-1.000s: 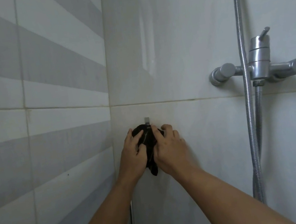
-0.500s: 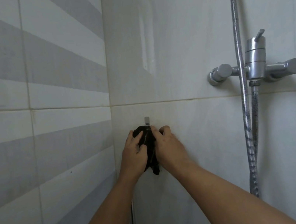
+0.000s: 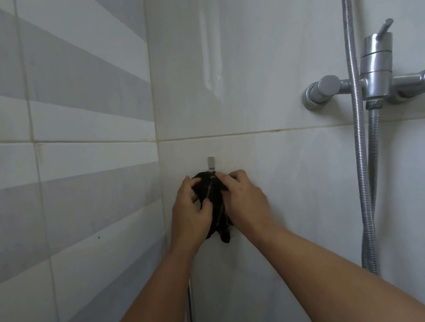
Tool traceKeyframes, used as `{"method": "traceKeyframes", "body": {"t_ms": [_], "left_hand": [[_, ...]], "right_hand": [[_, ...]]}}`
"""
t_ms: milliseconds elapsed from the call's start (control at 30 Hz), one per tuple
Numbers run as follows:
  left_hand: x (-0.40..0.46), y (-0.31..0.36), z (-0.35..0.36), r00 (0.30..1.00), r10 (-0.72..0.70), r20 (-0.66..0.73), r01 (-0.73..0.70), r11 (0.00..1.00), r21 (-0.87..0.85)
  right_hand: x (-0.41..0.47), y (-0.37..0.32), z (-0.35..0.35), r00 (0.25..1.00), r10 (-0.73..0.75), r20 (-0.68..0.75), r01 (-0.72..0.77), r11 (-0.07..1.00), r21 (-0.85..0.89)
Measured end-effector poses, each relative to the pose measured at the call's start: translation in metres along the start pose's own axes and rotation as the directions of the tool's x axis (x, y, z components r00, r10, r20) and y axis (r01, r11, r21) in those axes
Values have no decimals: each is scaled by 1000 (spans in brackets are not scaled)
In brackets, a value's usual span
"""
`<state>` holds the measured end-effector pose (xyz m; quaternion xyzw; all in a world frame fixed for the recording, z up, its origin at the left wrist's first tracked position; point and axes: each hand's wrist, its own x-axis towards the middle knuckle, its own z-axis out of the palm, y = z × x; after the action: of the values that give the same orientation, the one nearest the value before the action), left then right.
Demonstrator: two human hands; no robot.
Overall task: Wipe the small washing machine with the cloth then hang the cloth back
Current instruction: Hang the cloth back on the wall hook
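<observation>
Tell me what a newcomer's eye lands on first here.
Both hands, the left hand and the right hand, bunch a black cloth against the pale tiled wall, just under a small metal hook. To the right, a chrome shower mixer sticks out, its ribbed hose hanging past it.

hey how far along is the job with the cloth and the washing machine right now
Wiping: cannot be checked, since no washing machine is in view. In hand: the left hand and right hand both grip the dark cloth, bunched against the wall just under the small metal hook, near the tiled corner. Left: whether the cloth already catches on the hook is hidden by the fingers; both hands have yet to let go.
</observation>
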<state>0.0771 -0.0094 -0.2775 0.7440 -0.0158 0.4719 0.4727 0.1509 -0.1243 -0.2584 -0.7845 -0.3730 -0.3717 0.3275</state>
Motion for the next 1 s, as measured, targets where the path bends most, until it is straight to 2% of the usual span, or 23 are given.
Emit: {"method": "traceKeyframes", "body": {"t_ms": [133, 233, 300, 367, 500, 600, 667, 733, 767, 800, 867, 1000], "left_hand": [[10, -7, 0, 999, 37, 38, -38, 998, 44], [29, -2, 3, 989, 145, 1, -144, 980, 140], [46, 7, 6, 973, 226, -55, -208, 952, 227], [61, 11, 8, 956, 283, -75, -244, 911, 332], [62, -9, 8, 953, 287, -97, -203, 842, 499], [54, -20, 16, 946, 312, -93, -205, 792, 575], [38, -37, 21, 967, 244, -67, -165, 808, 566], [11, -71, 18, 989, 142, 31, -129, 754, 644], [-5, -90, 15, 989, 116, 96, -151, 752, 642], [-17, -101, 13, 988, 101, 116, -151, 785, 601], [-21, -103, 18, 994, 81, 77, -109, 857, 504], [-3, -80, 35, 986, 151, -74, -103, 888, 448]], "right_hand": [[4, 1, -1, 999, -45, -25, 47, 993, 105], [17, 2, -10, 994, -35, -102, 52, 985, 166], [33, 4, -15, 990, -18, -137, 38, 989, 144], [52, 6, -18, 995, 0, -104, 10, 995, 95], [57, 9, -6, 998, -60, -22, 56, 987, -153], [33, 15, 7, 996, -81, -49, 75, 991, -111], [7, 23, 16, 996, -83, 32, 86, 988, -130], [-30, 35, 30, 962, -99, 254, 153, 967, -203], [-49, 42, 37, 945, -121, 303, 182, 966, -182], [-62, 48, 43, 949, -140, 283, 182, 975, -128], [-63, 53, 55, 983, -109, 146, 112, 994, -14], [-38, 44, 59, 996, -15, -84, 24, 994, 104]]}}
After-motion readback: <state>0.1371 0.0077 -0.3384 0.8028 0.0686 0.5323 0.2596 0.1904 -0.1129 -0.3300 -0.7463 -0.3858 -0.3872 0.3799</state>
